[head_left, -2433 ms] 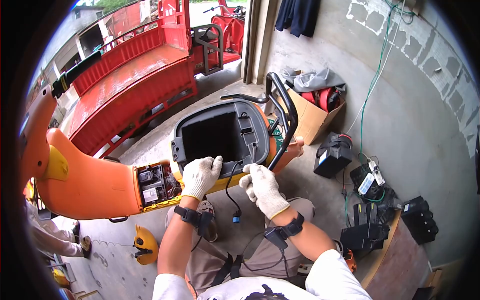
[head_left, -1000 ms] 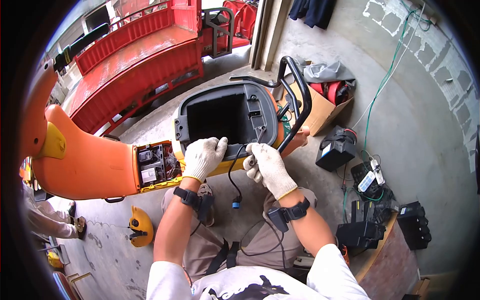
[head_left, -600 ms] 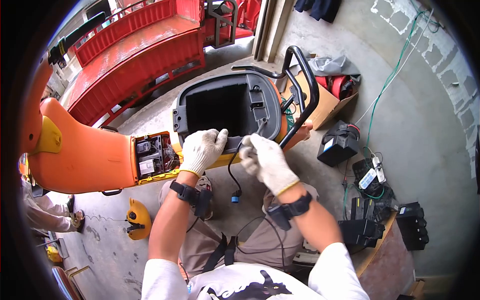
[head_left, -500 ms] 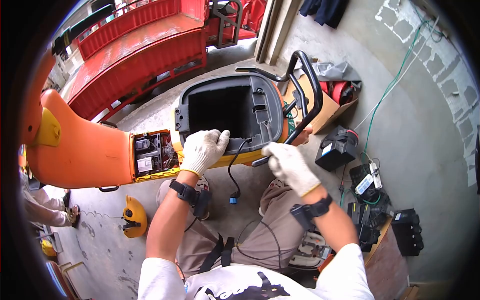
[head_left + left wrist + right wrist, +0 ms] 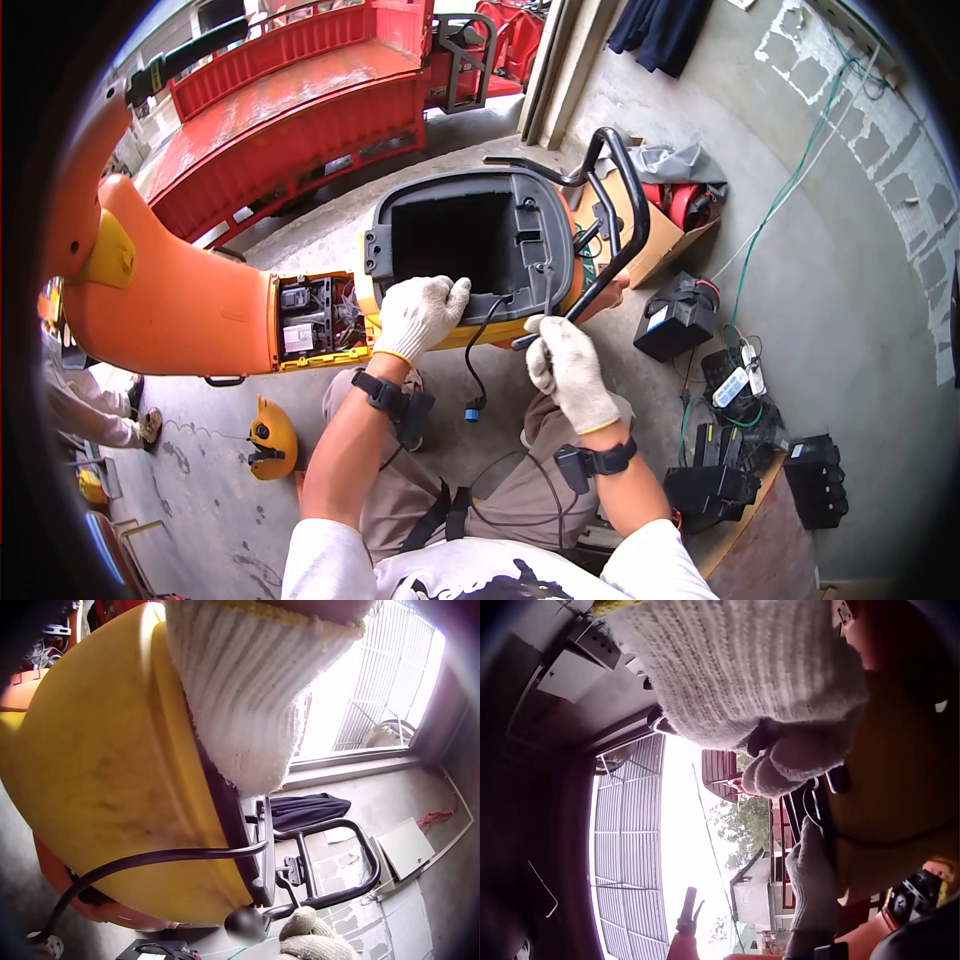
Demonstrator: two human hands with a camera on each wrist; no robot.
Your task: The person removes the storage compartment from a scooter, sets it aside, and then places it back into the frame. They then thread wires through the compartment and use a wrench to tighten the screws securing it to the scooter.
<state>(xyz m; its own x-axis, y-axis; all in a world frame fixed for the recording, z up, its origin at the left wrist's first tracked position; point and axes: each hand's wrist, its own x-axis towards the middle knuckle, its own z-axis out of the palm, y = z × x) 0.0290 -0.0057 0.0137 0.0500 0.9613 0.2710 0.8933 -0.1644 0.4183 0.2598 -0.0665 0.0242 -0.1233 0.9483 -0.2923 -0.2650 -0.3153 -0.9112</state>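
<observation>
In the head view, my gloved left hand grips the near edge of a black storage bucket set in an orange and yellow scooter. My gloved right hand is at the bucket's near right corner, its fingers curled round a wrench. The wrench's dark bar handle sticks out left of the fingers. Its thin metal shaft reaches up to the bucket's rim. Between the hands a black cable hangs from the rim, ending in a blue connector. The left wrist view shows the yellow side panel below the rim.
Behind the bucket's right end stands a black tubular grab rail. Left of the bucket, an uncovered bay holds electrical parts. Black batteries and a power strip lie at the right. A yellow helmet-like shell sits on the floor.
My right hand has swung away from the bucket edge, down and to the right, turning the wrench so its dark handle shows. My left hand has kept its place on the rim.
</observation>
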